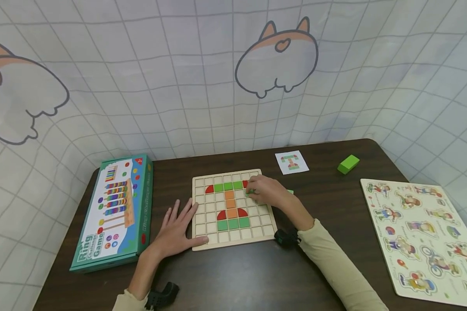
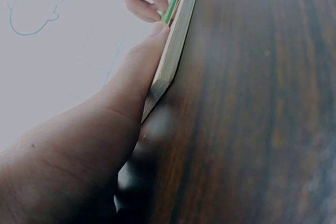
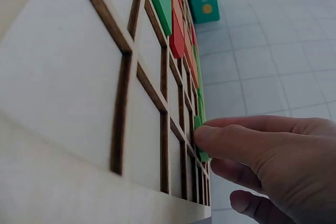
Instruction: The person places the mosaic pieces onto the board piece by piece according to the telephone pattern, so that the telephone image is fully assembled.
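Note:
A wooden grid board (image 1: 214, 238) lies on the dark table, holding green squares (image 1: 233, 223), orange squares (image 1: 230, 204) and red quarter-round pieces (image 1: 222, 215). My left hand (image 1: 175, 231) is spread at the board's left edge, its thumb on the near left corner; the left wrist view shows that thumb (image 2: 142, 66) along the rim. Over the upper right cells, my right hand (image 1: 267, 190) pinches a green block (image 3: 198, 123) between thumb and finger, close to the board surface. The fingers partly hide this block and the red piece beside it.
A small pattern card (image 1: 301, 166) lies behind the board. Farther right are a green block (image 1: 348, 164) and a picture puzzle board (image 1: 402, 224). A boxed ring game (image 1: 113, 211) stands left. Another green piece (image 1: 291, 191) peeks out behind my right wrist.

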The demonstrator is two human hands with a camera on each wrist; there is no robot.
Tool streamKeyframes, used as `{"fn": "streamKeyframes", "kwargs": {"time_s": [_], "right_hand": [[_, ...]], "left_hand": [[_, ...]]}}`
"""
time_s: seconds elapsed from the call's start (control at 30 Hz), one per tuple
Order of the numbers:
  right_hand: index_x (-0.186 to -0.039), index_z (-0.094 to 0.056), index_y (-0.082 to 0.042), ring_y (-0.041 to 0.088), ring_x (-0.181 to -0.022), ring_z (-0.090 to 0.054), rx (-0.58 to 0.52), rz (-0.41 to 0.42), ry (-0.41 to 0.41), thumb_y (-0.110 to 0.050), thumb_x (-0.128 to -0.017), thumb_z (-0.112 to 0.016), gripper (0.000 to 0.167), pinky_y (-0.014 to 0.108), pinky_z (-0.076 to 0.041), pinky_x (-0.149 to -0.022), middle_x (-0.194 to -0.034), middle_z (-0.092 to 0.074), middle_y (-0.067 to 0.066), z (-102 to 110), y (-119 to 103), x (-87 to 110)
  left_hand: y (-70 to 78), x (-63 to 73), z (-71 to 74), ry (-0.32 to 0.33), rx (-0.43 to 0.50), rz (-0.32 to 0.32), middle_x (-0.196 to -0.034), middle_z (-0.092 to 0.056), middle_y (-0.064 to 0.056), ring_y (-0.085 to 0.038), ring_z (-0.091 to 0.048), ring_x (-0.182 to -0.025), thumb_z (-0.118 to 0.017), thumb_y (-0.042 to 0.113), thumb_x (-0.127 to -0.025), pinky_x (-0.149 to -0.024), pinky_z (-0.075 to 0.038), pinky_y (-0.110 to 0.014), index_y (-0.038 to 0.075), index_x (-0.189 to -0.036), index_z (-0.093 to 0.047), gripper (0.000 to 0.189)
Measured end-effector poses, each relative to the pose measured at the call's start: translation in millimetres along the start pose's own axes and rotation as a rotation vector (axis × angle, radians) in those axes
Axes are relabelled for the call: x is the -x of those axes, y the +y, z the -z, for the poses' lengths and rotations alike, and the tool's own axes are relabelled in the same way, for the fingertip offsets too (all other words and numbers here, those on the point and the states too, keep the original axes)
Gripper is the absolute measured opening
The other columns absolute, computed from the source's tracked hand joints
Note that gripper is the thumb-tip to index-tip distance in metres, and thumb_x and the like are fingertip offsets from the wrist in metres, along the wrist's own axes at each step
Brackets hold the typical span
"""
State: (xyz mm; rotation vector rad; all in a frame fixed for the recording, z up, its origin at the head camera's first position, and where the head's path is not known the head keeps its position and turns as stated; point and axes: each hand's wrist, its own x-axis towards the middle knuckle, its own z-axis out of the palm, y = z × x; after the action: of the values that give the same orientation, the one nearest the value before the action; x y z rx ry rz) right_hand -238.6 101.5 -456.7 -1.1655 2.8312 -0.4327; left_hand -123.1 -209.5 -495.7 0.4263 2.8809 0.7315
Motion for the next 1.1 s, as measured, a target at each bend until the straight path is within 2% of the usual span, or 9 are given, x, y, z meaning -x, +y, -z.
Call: {"fn": "streamKeyframes", "kwargs": {"time_s": [0.13,0.27,0.43,0.57,0.7,0.87,1.0,1.1], "right_hand": [[-0.098,-0.076,-0.009,0.02,-0.099,-0.062,0.003,0.026,-0.001,-0.014,-0.089,-0.07,0.012,0.033,-0.055,-0.082,-0.107,-0.068,0.005,1,0,0.9],[-0.099,-0.077,-0.008,0.019,-0.093,-0.061,-0.013,0.063,0.015,-0.013,-0.09,-0.069,0.013,0.031,-0.054,-0.078,-0.104,-0.066,0.006,2,1,2.9],[-0.102,-0.076,-0.009,0.016,-0.09,-0.06,-0.04,0.049,0.01,-0.016,-0.091,-0.067,0.016,0.029,-0.053,-0.075,-0.105,-0.064,0.005,0,1,4.3],[-0.101,-0.076,-0.011,0.017,-0.091,-0.06,-0.036,0.045,0.036,-0.017,-0.091,-0.068,0.014,0.03,-0.053,-0.074,-0.104,-0.065,0.004,-1,-9,4.8],[-0.1,-0.076,-0.012,0.016,-0.095,-0.061,-0.059,0.147,0.035,-0.018,-0.092,-0.066,0.014,0.03,-0.055,-0.082,-0.103,-0.067,0.002,-4,-27,2.2],[-0.107,-0.076,-0.012,0.018,-0.105,-0.061,-0.093,0.305,0.003,-0.018,-0.094,-0.064,0.018,0.03,-0.053,-0.093,-0.111,-0.07,0.001,-9,-47,-1.3],[-0.11,-0.075,-0.014,0.017,-0.107,-0.06,-0.003,0.395,-0.012,-0.019,-0.094,-0.063,0.021,0.027,-0.051,-0.093,-0.116,-0.071,-0.002,-14,-54,-1.2],[-0.109,-0.076,-0.015,0.015,-0.104,-0.06,0.04,0.408,-0.017,-0.02,-0.095,-0.063,0.02,0.026,-0.051,-0.092,-0.115,-0.072,-0.003,-16,-56,-0.6]], "left_hand": [[-0.1,-0.3,0.0,0.002,0.003,-0.002,-0.165,-0.012,-0.007,-0.042,0.001,-0.151,-0.066,0.067,-0.077,-0.118,0.001,-0.063,0.021,-0.157,-0.019,0.104],[-0.3,0.3,-0.3,0.003,0.005,-0.001,-0.165,-0.012,-0.007,-0.042,0.001,-0.151,-0.066,0.067,-0.077,-0.118,0.001,-0.063,0.021,-0.157,-0.019,0.103],[-0.8,0.7,-1.1,0.001,0.005,0.006,-0.165,-0.012,-0.006,-0.042,0.001,-0.151,-0.066,0.068,-0.077,-0.118,0.001,-0.063,0.022,-0.157,-0.018,0.104],[-0.5,0.0,-1.6,0.002,-0.001,0.004,-0.165,-0.012,-0.006,-0.041,0.001,-0.151,-0.066,0.068,-0.077,-0.118,0.001,-0.063,0.022,-0.157,-0.018,0.104],[0.2,-0.3,-1.0,-0.001,-0.01,0.006,-0.165,-0.012,-0.006,-0.041,0.001,-0.151,-0.065,0.068,-0.077,-0.118,0.001,-0.063,0.022,-0.157,-0.018,0.104],[0.6,-0.2,0.2,0.0,-0.013,0.009,-0.165,-0.012,-0.006,-0.041,0.002,-0.151,-0.065,0.068,-0.077,-0.118,0.0,-0.063,0.022,-0.157,-0.019,0.103],[0.3,-0.2,0.0,0.002,-0.026,0.009,-0.165,-0.013,-0.006,-0.041,0.001,-0.151,-0.065,0.069,-0.077,-0.118,-0.001,-0.063,0.021,-0.157,-0.019,0.103],[0.7,0.0,0.3,0.005,-0.019,0.006,-0.165,-0.013,-0.007,-0.041,0.001,-0.151,-0.065,0.068,-0.077,-0.118,0.0,-0.063,0.021,-0.157,-0.02,0.103]]}}
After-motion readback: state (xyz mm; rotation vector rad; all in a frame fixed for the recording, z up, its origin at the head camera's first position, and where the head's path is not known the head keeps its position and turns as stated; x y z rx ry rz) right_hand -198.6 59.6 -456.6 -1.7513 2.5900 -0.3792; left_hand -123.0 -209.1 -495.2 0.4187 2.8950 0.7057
